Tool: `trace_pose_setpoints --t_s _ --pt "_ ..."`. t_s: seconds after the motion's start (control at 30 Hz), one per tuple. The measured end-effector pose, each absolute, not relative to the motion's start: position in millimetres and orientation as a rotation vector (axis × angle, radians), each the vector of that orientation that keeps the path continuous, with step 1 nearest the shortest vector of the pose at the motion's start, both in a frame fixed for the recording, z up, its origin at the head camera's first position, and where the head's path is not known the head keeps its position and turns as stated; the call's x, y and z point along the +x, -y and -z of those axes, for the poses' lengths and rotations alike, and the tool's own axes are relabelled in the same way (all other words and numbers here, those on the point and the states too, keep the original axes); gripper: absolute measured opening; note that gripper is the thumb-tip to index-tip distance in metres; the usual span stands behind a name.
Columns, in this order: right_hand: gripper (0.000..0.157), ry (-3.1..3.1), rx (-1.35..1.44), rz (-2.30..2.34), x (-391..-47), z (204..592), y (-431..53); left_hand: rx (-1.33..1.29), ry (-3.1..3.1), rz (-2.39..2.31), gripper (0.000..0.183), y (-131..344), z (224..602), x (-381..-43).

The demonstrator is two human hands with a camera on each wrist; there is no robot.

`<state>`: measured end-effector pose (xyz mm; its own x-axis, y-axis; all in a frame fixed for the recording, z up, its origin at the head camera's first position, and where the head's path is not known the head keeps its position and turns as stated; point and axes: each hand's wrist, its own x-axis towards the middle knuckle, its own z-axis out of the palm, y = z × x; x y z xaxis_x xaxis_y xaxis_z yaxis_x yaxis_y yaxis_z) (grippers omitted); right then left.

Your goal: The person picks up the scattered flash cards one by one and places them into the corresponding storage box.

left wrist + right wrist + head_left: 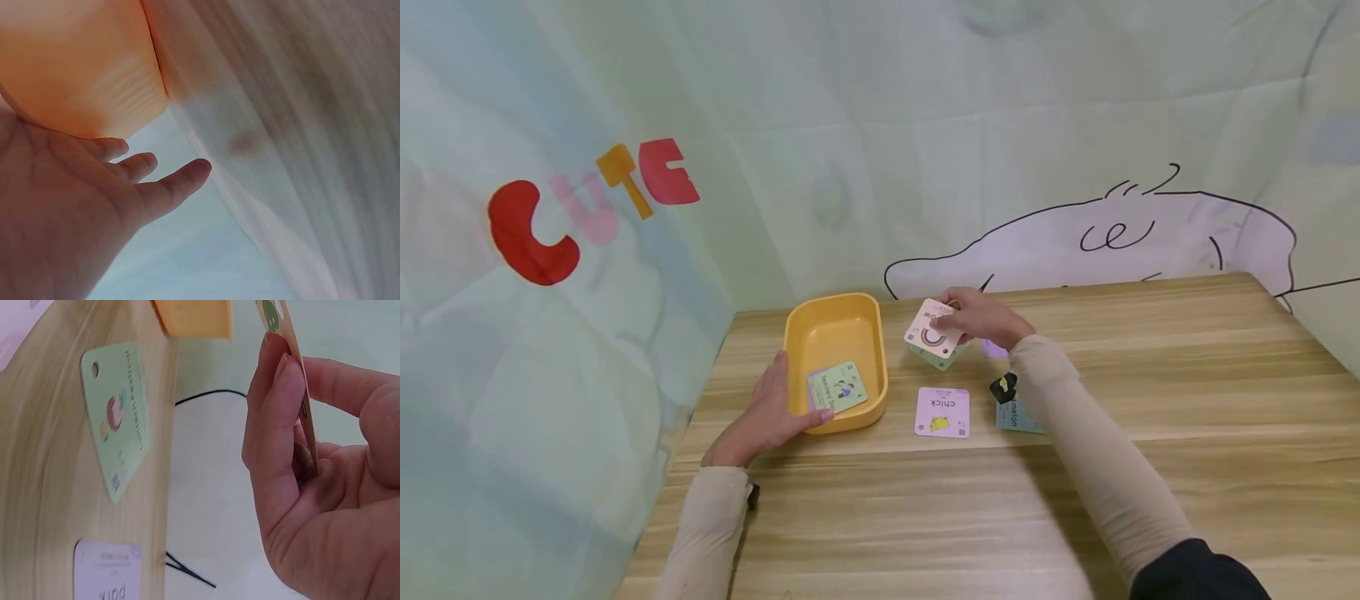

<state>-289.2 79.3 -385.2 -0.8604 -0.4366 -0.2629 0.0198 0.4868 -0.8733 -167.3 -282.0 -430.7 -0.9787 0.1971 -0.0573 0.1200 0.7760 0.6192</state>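
My right hand (987, 320) pinches a white rainbow card (928, 335) between thumb and fingers, lifted over the table. In the right wrist view the card is nearly edge-on. Below it lies a green card (119, 415), partly covered in the head view. My left hand (762, 418) rests against the left side of a yellow tray (882, 358), thumb along the near rim. Its visible fingers (172, 190) are straight beside the tray's outer wall. Inside the tray, near the front, lies a green "Teachers' Day" card (838, 387) with a purple edge showing under it.
A purple chick card (942, 413) lies right of the tray. Farther right, a blue card (1021, 418) is partly hidden by my right wrist. A purple "park" card (109, 572) lies behind that hand. A printed cloth (820, 167) hangs along the table's far edge.
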Motion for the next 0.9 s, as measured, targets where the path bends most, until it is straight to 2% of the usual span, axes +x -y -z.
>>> trace_pose_setpoints --t_s 0.33,0.63,0.9 --pt "0.029 -2.252 -0.420 1.383 -289.4 380.6 -60.2 0.317 -2.871 -1.010 0.119 281.4 431.8 -169.1" --pt "0.029 -2.241 -0.415 1.366 -287.2 377.8 -46.3 0.281 -2.852 -0.989 0.126 280.5 429.4 -167.6" --pt "0.027 -2.231 -0.476 1.382 -285.6 375.3 -32.9 0.276 -2.854 -0.992 0.122 279.8 428.2 -167.0"
